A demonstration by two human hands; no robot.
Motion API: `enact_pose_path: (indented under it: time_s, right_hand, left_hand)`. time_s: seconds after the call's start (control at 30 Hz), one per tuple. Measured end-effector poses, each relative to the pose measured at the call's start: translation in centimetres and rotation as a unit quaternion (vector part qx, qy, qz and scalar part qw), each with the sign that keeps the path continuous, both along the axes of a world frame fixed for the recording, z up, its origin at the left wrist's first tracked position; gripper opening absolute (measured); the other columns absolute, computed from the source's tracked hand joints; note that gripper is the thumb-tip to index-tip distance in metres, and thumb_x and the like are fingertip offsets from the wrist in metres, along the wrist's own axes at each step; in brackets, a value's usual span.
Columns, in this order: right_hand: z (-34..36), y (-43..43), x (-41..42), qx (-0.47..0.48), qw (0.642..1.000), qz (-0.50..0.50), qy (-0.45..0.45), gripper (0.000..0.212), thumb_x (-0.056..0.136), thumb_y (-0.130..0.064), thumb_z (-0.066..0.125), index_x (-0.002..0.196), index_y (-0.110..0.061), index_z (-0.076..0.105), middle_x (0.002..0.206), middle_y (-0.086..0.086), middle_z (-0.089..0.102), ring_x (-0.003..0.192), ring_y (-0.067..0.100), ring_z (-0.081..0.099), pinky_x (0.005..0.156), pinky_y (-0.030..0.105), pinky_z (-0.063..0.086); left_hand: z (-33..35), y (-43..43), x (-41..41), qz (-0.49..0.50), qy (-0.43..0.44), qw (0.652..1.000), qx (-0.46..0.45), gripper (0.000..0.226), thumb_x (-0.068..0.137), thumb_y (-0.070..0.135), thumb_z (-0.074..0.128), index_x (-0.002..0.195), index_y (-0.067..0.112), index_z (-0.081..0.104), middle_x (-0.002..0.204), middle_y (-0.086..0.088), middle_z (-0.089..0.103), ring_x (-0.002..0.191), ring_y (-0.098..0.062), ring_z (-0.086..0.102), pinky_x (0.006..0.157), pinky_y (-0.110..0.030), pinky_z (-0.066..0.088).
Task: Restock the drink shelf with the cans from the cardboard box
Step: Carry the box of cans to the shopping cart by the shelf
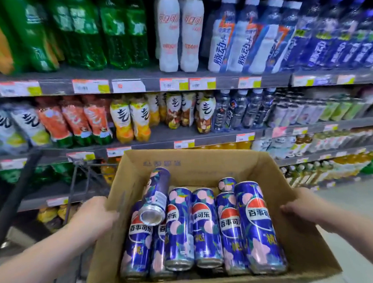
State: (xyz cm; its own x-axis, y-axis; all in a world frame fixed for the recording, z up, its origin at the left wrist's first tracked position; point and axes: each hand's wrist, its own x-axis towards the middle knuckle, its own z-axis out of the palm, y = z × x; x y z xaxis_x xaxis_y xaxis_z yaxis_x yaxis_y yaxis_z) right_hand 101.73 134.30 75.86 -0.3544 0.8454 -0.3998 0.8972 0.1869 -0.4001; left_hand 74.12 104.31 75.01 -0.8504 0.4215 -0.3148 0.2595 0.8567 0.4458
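Observation:
An open cardboard box [207, 159] is held up in front of the drink shelves [136, 84]. Inside lie several tall blue cans [203, 228] with a red, white and blue logo and pink peach prints, most side by side on their sides. One can [156, 195] lies slanted on top of the others at the left. My left hand [92, 217] grips the box's left wall. On the opposite wall my right hand [299, 209] grips the rim, fingers curled over it.
Shelves full of bottled drinks fill the view: green bottles [80, 32] top left, white bottles [178, 34] top middle, blue ones [326, 39] at the right, smaller bottles below. A dark metal cart frame [76, 186] stands at the lower left. Pale floor [354, 198] shows at the right.

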Motion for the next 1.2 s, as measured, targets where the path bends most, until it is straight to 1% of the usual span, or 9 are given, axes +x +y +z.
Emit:
enact_pose_path:
  time_s: [0.07,0.13,0.2,0.27,0.33,0.47,0.77,1.0,1.2]
  right_hand:
    - [-1.2,2.1,-2.0,-0.001,1.000,0.015,-0.008,0.008,0.078,-0.010,0.069,0.084,-0.005,0.065,0.092,0.020,0.069,0.080,0.027,0.061,0.073,0.032,0.048]
    - [-2.9,4.0,-3.8,-0.008,0.999,0.042,-0.023,0.017,0.080,-0.013,0.067,0.093,-0.003,0.067,0.092,0.017,0.068,0.085,0.029,0.062,0.071,0.029,0.046]
    - [-5.1,5.8,-5.6,-0.009,0.997,0.074,-0.035,0.022,0.080,-0.015,0.065,0.096,-0.001,0.069,0.098,0.019,0.070,0.094,0.031,0.065,0.074,0.031,0.047]
    - [-7.6,7.5,-7.2,-0.036,0.994,0.093,-0.039,0.023,0.082,-0.015,0.064,0.099,0.001,0.068,0.104,0.021,0.070,0.100,0.034,0.064,0.081,0.033,0.049]
    - [-9.7,8.3,-8.1,-0.042,0.992,0.107,-0.046,0.019,0.083,-0.014,0.063,0.097,-0.001,0.067,0.105,0.021,0.069,0.102,0.034,0.064,0.078,0.030,0.048]
    - [-14.8,10.2,-10.5,-0.056,0.984,0.150,-0.072,0.013,0.086,-0.015,0.060,0.093,-0.006,0.065,0.104,0.019,0.069,0.101,0.034,0.064,0.078,0.029,0.047]
    - [-26.8,13.8,-11.8,-0.082,0.978,0.153,-0.116,0.027,0.082,-0.020,0.064,0.104,-0.004,0.066,0.099,0.019,0.071,0.093,0.035,0.067,0.079,0.036,0.052]
    - [-32.9,14.2,-12.3,-0.098,0.974,0.137,-0.151,0.026,0.085,-0.023,0.059,0.106,-0.007,0.062,0.105,0.018,0.069,0.099,0.033,0.064,0.081,0.034,0.049]
    - [-36.9,14.2,-12.0,-0.102,0.967,0.158,-0.175,0.028,0.088,-0.022,0.055,0.109,-0.005,0.059,0.113,0.020,0.066,0.107,0.034,0.061,0.083,0.033,0.047]
  left_hand:
    - [-0.8,1.1,-0.6,0.027,-0.019,0.999,0.004,0.020,0.080,0.021,0.064,0.083,0.002,0.068,0.087,-0.020,0.064,0.094,-0.034,0.064,0.068,-0.030,0.042]
    - [-2.3,2.0,-1.1,0.041,-0.035,0.999,0.007,0.023,0.077,0.032,0.063,0.065,0.012,0.061,0.077,-0.014,0.062,0.086,-0.033,0.064,0.065,-0.030,0.041]
    - [-3.8,2.9,-1.1,0.070,-0.045,0.997,0.005,0.027,0.080,0.028,0.065,0.058,0.014,0.056,0.078,-0.018,0.063,0.085,-0.034,0.063,0.065,-0.031,0.038]
    - [-5.7,3.8,-0.9,0.102,-0.053,0.993,0.004,0.025,0.078,0.032,0.063,0.078,0.007,0.068,0.094,-0.026,0.068,0.095,-0.037,0.064,0.066,-0.031,0.038]
    - [-7.5,4.1,-0.3,0.116,-0.081,0.990,-0.009,0.041,0.075,0.037,0.059,0.096,0.004,0.070,0.101,-0.025,0.069,0.102,-0.036,0.064,0.067,-0.030,0.037]
    - [-13.2,5.0,-0.5,0.168,-0.100,0.980,-0.037,0.026,0.083,0.026,0.063,0.093,0.003,0.069,0.097,-0.024,0.070,0.097,-0.036,0.066,0.073,-0.034,0.047]
    - [-25.7,6.7,0.4,0.219,-0.148,0.962,-0.065,0.029,0.087,0.022,0.059,0.106,0.001,0.065,0.110,-0.021,0.068,0.108,-0.034,0.061,0.087,-0.034,0.047]
    - [-33.0,7.9,0.9,0.246,-0.166,0.951,-0.091,0.025,0.088,0.014,0.057,0.106,-0.001,0.064,0.107,-0.022,0.068,0.104,-0.036,0.063,0.082,-0.034,0.047]
    - [-37.1,7.8,1.2,0.237,-0.168,0.952,-0.097,0.020,0.085,0.019,0.058,0.100,0.008,0.065,0.101,-0.017,0.071,0.097,-0.034,0.064,0.073,-0.030,0.042]
